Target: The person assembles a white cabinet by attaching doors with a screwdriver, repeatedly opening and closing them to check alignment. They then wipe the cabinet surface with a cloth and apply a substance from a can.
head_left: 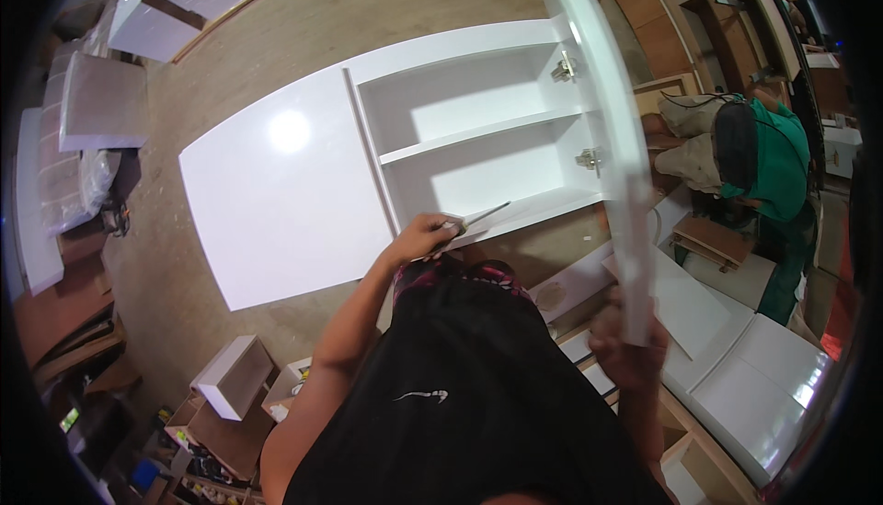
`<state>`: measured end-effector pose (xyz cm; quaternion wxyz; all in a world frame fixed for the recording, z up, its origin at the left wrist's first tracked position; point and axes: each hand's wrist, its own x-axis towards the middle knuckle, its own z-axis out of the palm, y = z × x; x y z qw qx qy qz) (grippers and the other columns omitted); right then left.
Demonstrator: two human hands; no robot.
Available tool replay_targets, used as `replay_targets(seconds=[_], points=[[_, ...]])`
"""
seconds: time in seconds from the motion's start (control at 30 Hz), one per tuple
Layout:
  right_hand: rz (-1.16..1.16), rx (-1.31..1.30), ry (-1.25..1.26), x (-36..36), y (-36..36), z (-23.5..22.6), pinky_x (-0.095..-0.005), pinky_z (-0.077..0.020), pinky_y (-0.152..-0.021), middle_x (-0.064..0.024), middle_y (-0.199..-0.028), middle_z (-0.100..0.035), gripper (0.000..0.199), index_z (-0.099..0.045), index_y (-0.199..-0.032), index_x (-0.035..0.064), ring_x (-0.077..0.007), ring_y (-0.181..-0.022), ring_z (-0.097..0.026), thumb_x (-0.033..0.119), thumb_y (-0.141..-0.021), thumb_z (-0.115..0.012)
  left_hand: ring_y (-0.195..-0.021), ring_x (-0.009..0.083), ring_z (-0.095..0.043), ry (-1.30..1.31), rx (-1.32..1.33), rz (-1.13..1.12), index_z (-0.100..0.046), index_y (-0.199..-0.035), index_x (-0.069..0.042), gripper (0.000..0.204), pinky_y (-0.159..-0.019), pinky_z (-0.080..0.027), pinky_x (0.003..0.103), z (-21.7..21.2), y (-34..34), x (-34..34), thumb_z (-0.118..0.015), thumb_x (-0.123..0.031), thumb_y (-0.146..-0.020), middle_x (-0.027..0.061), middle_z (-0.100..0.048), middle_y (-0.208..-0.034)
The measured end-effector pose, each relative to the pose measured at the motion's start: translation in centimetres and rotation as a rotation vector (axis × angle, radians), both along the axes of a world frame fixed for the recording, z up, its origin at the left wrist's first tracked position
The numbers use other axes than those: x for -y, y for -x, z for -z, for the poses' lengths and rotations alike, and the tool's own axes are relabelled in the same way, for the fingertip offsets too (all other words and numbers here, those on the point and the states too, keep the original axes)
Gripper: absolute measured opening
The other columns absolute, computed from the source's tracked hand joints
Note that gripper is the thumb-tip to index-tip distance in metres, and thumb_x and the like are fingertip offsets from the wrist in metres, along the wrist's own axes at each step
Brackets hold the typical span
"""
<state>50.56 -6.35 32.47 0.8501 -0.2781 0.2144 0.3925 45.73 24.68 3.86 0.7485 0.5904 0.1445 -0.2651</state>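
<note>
Your left hand [425,236] is closed around the handle of a screwdriver [475,220]. The metal shaft points up and to the right, away from the hand, and its tip lies over the lower edge of the white cabinet [285,183] lying on the floor. The cabinet's closed door panel is to the left of this hand. The open compartment, divided by one shelf [478,132], is directly beyond it.

Your right hand [630,344] grips the lower end of the open cabinet door [612,137]. The door stands on edge and runs from this hand up toward the top of the view. Two metal hinges [589,158] join it to the cabinet side, beyond your right hand and to its left.

A small white open box [235,376] sits on the floor below and to the left of your left hand. Stacked white panels [763,385] lie to the right of your right hand. A person in a green shirt [782,160] crouches beyond them. No labels are legible.
</note>
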Motion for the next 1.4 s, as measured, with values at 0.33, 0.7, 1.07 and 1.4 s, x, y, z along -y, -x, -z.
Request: replay_targets(seconds=[0.33, 0.7, 1.07, 1.4], points=[[-0.455, -0.024, 0.212, -13.6, 8.2, 19.8, -0.0362, -0.0478, -0.087, -0.0069, -0.11, -0.063, 0.029, -0.055, -0.12, 0.0075, -0.0181, -0.096, -0.06, 0.029, -0.1, -0.053, -0.055, 0.0075, -0.054, -0.071, -0.312, -0.389, -0.063, -0.122, 0.001, 0.033, -0.049, -0.042, 0.023, -4.8, 27.2, -10.3, -0.059, -0.016, -0.094, 0.0018, -0.062, -0.077], [-0.486, -0.118, 0.493, -16.7, 10.0, 33.8, -0.0345, -0.0514, -0.078, -0.0112, -0.097, -0.063, 0.034, -0.058, -0.101, 0.002, -0.0229, -0.09, -0.064, 0.034, -0.093, -0.065, -0.051, 0.01, -0.057, -0.01, -0.415, -0.705, -0.06, -0.125, 0.003, 0.036, -0.046, -0.044, 0.022, -4.6, 37.2, -11.2, -0.06, -0.013, -0.092, 0.0056, -0.065, -0.076], [-0.47, -0.122, 0.525, -16.4, 10.1, 34.9, -0.0355, -0.0521, -0.076, -0.0105, -0.093, -0.062, 0.032, -0.055, -0.101, 0.003, -0.0228, -0.089, -0.065, 0.032, -0.093, -0.065, -0.05, 0.0108, -0.057, -0.024, -0.378, -0.705, -0.06, -0.125, 0.002, 0.037, -0.044, -0.042, 0.022, -4.4, 36.1, -12.3, -0.059, -0.016, -0.093, 0.0068, -0.066, -0.074], [-0.529, -0.095, 0.55, -16.2, 9.9, 34.6, -0.0328, -0.0525, -0.071, -0.0111, -0.094, -0.065, 0.041, -0.054, -0.104, 0.0025, -0.0207, -0.082, -0.066, 0.042, -0.094, -0.061, -0.052, 0.0104, -0.057, -0.017, -0.37, -0.676, -0.058, -0.127, 0.002, 0.038, -0.046, -0.044, 0.022, -4.8, 34.9, -12.5, -0.061, -0.014, -0.092, 0.0072, -0.066, -0.075]])
